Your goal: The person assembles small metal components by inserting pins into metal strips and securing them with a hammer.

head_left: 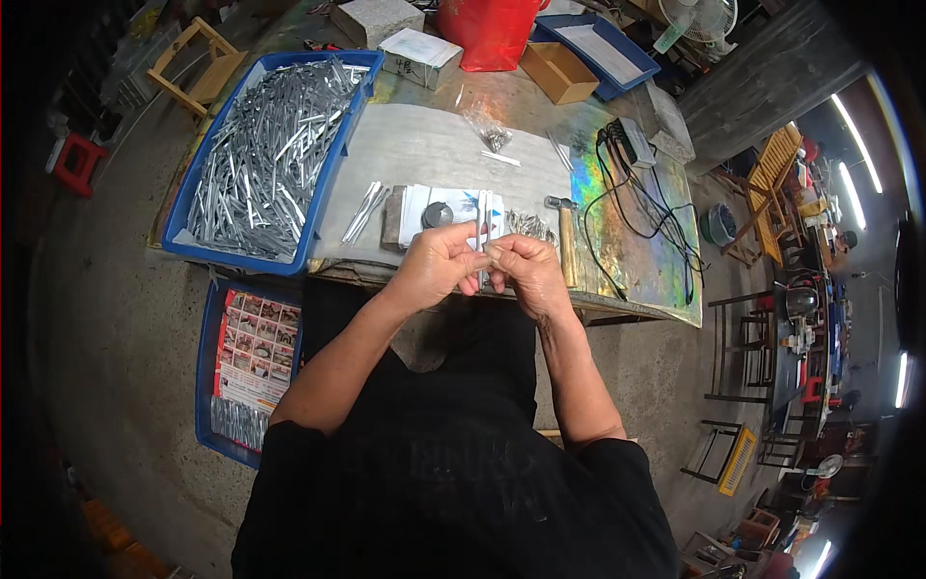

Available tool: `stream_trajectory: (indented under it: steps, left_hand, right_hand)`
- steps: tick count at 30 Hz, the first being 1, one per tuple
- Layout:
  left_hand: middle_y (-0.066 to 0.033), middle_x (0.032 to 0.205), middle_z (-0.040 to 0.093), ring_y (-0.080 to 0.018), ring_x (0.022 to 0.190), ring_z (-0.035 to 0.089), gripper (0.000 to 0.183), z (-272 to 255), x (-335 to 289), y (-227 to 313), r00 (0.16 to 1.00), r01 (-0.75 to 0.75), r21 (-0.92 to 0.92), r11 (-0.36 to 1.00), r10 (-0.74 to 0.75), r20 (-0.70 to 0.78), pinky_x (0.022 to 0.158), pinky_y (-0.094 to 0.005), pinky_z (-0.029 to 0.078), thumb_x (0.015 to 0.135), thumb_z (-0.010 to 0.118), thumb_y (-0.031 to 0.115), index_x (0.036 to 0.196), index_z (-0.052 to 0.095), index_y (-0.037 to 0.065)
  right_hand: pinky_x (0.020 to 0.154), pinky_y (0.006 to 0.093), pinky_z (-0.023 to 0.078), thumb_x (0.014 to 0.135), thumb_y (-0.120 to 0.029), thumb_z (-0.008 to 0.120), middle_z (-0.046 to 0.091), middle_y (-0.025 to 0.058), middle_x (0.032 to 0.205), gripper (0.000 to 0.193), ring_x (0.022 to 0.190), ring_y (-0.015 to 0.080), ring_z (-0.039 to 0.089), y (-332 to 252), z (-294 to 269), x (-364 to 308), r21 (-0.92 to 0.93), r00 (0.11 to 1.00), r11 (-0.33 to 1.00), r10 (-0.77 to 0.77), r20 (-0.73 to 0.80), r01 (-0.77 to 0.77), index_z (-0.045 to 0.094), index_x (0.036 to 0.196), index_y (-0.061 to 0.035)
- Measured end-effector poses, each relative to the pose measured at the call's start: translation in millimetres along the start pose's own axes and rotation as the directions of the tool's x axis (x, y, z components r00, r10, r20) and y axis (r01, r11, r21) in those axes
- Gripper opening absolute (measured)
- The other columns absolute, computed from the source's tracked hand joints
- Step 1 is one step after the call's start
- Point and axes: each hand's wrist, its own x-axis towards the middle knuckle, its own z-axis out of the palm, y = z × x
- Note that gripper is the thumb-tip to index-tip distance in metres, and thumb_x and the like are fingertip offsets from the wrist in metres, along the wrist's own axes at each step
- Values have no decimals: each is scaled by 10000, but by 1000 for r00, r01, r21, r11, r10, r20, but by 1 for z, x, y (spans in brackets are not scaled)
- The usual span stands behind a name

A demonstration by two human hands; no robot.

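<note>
Both hands meet at the near edge of the table. Between them stand slim silver metal strips (485, 207), side by side and pointing away from me. My left hand (436, 264) pinches the strips from the left, and my right hand (530, 272) closes on them from the right, fingertips almost touching. Just beyond the fingers lies a paper-covered block (413, 214) with a dark round metal piece (437, 214) on it. To the right are a heap of small metal parts (531, 227) and a hammer (568, 246) with a wooden handle. Several loose strips (364, 214) lie to the left.
A blue tray (325, 198) heaped with silver strips fills the table's left side; another blue tray (204, 381) sits lower down. Black cables trail from a power strip (632, 143) at right. Farther back are a plastic bag of parts (490, 132), a wooden box (559, 75) and a red bag (487, 34).
</note>
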Motion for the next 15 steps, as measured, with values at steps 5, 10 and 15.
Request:
stream_trajectory:
  steps: [5, 10, 15]
  left_hand:
    - [-18, 650, 547, -35, 509, 494, 303, 0, 2, -3, 999, 12, 38, 999, -13, 44, 459, -154, 434, 789, 522, 43, 1087, 482, 6]
    - [-18, 647, 547, -35, 510, 497, 281, 3, 4, -5, 998, 29, 16, 999, -29, 53, 458, -152, 434, 787, 522, 42, 1064, 495, 5]
    - [-19, 649, 550, -37, 511, 499, 263, 5, 5, -7, 997, 17, 1, 1000, -17, 75, 458, -153, 436, 786, 521, 42, 1046, 503, 3]
  right_hand:
    - [433, 183, 370, 763, -132, 570, 517, 9, 583, 119, 472, 64, 450, 1, -2, -3, 10, 1000, 1000, 2, -16, -2, 593, 767, -15]
    - [435, 186, 373, 763, -130, 569, 517, 12, 583, 118, 475, 66, 452, 4, -6, -4, 24, 1000, 1000, 4, -31, -4, 591, 768, -14]
    - [431, 186, 371, 764, -126, 565, 516, 11, 577, 113, 479, 66, 455, 7, -8, -5, 35, 999, 999, 8, -40, -7, 587, 753, -15]
